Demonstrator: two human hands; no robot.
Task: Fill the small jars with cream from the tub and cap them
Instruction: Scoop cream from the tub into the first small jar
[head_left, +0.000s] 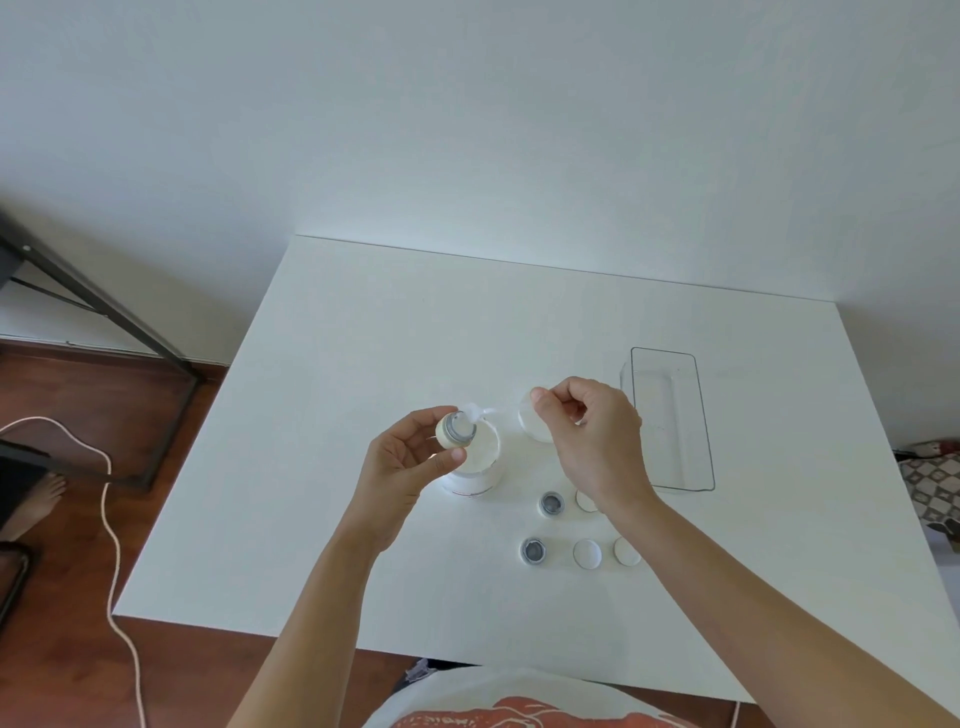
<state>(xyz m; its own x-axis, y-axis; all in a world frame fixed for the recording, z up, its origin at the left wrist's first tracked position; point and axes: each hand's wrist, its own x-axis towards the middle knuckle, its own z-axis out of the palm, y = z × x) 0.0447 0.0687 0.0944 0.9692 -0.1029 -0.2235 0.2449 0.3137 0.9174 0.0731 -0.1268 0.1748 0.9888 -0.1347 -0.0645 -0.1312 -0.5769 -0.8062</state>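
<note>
My left hand (410, 457) holds a small cream-coloured jar (455, 429), tilted, just above the open white cream tub (475, 467). My right hand (589, 431) pinches a thin clear spatula (493, 410) whose tip reaches the jar's mouth. The tub's white lid (530, 423) lies behind my right hand, partly hidden. Two open small jars (551, 503) (533, 550) stand on the white table (363, 364). Three white caps (587, 553) (627, 551) (586, 500) lie beside them, one partly under my wrist.
A clear rectangular plastic tray (670, 415) sits at the right of the table. A dark metal frame (104, 312) and a white cord (111, 519) are on the wooden floor at the left. A bare foot (36, 501) shows at the far left.
</note>
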